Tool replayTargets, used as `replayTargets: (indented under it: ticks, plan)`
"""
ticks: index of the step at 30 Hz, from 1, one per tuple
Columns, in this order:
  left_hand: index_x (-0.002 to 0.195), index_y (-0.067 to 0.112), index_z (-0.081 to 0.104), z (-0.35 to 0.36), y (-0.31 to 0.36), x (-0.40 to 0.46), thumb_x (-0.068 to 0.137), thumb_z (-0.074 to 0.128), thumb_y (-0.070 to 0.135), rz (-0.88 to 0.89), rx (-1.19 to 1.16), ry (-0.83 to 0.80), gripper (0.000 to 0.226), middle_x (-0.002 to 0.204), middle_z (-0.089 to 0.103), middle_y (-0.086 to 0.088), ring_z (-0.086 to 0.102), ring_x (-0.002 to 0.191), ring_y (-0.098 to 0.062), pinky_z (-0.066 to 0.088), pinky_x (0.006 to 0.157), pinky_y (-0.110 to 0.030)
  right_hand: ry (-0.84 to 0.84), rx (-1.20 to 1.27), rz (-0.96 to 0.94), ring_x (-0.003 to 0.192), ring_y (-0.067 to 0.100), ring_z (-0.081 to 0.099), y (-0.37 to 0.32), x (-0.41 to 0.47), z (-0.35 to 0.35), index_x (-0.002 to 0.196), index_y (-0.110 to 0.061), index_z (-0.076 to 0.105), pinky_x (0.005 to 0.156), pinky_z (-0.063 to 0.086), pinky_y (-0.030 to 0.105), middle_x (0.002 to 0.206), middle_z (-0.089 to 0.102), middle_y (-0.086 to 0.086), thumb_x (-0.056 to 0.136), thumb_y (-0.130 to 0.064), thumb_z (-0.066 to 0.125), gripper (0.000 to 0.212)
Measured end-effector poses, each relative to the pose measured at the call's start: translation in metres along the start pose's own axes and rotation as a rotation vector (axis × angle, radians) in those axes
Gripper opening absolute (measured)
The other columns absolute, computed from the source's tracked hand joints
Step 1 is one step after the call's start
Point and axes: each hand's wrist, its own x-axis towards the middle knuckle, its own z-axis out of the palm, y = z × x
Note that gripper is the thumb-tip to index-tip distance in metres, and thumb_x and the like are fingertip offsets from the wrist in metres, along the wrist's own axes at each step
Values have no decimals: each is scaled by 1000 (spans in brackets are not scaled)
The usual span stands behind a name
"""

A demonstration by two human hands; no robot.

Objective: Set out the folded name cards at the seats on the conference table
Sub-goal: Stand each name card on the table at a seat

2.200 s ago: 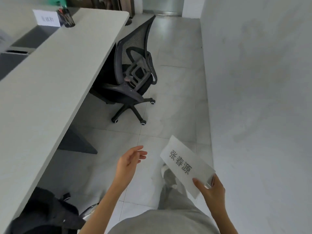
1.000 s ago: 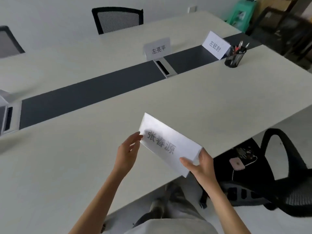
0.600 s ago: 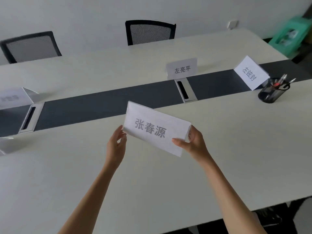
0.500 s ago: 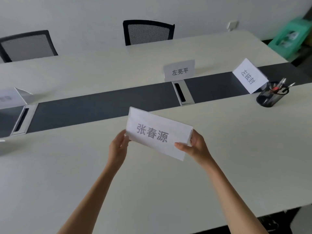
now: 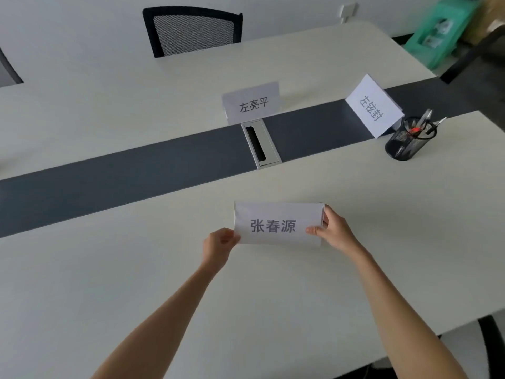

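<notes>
Near the bench's (image 5: 136, 269) front edge, left hand (image 5: 218, 246) and right hand (image 5: 334, 231) pinch the name card's (image 5: 277, 224) 2 ends; recommend lowering level, base spread, print outward.

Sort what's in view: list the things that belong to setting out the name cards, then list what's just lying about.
Job:
held name card
left hand
right hand
two placed name cards
conference table
chair

Lying about:
pen cup
cable hatch
green object

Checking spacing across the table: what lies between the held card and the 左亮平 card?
Head view: bare tabletop, then the dark centre strip with its silver cable hatch.
</notes>
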Motion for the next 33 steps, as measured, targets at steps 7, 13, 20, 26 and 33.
replayTargets:
  ticks: [7,13,20,26,33]
  plan:
    - [84,9,68,21,1,15,84,57,15,-57,-58,8,13,72,61,-8,51,70,-19,38,63,-28,123,-13,-39,98,19,60,15,17,1,124,-17,47,84,46,9,104,63,6,71,-3,73,61]
    - [70,20,56,27,1,23,85,55,15,-56,-96,55,16,70,50,-6,39,69,-16,30,59,-29,225,-14,-37,98,14,61,15,28,9,129,-14,45,78,40,-2,110,62,0,75,-8,71,60]
    - [91,11,66,37,2,15,86,46,4,-38,-148,139,21,84,65,-3,58,79,-17,41,69,-20,492,-112,48,93,30,64,33,24,28,104,-2,61,79,44,30,102,69,19,79,-19,68,31]
    - [111,23,62,48,3,2,73,30,-9,-3,-248,90,58,110,67,10,59,96,6,43,76,-4,478,139,108,122,16,42,38,13,45,132,4,39,85,27,-10,140,43,20,81,20,29,55]
    - [130,22,46,42,27,37,76,33,-9,-11,-293,21,64,130,54,9,50,117,-5,38,93,-20,413,131,109,131,25,41,15,65,34,134,-3,39,93,28,0,143,42,14,81,17,26,58]
